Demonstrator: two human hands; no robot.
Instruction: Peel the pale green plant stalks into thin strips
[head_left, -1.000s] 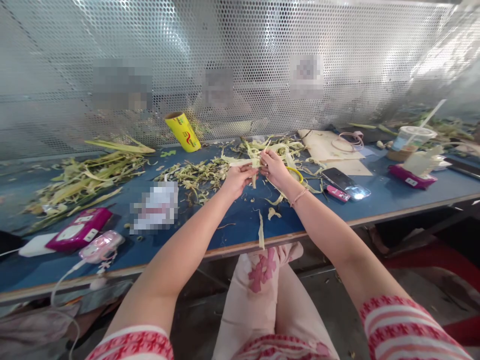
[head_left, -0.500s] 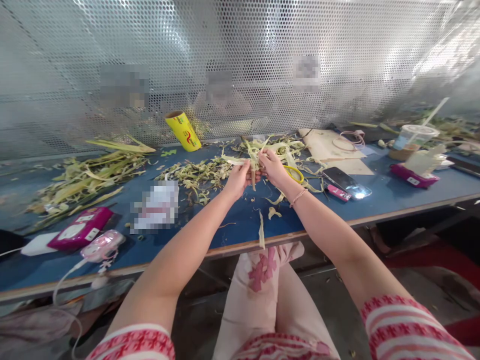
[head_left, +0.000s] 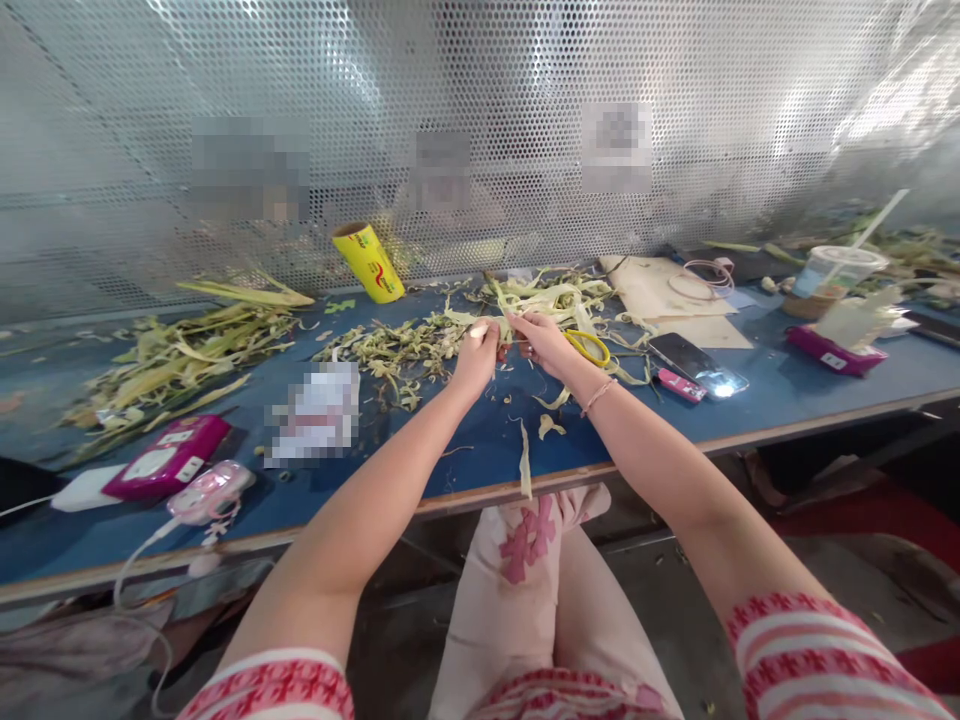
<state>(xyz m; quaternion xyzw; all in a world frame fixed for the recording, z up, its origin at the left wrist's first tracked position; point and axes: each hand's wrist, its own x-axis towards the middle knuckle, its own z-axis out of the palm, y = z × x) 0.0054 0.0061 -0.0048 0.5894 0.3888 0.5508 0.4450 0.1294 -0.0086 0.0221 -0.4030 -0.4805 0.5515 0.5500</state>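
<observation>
Head view, centre frame: my left hand [head_left: 475, 360] and right hand [head_left: 544, 343] both pinch a pale strip [head_left: 505, 326]; apparently two-handed working, next move likely needs steady tension.

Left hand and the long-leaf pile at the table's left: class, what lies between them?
In the head view, a heap of small curled scraps lies between the left hand and the long-leaf pile.
</observation>
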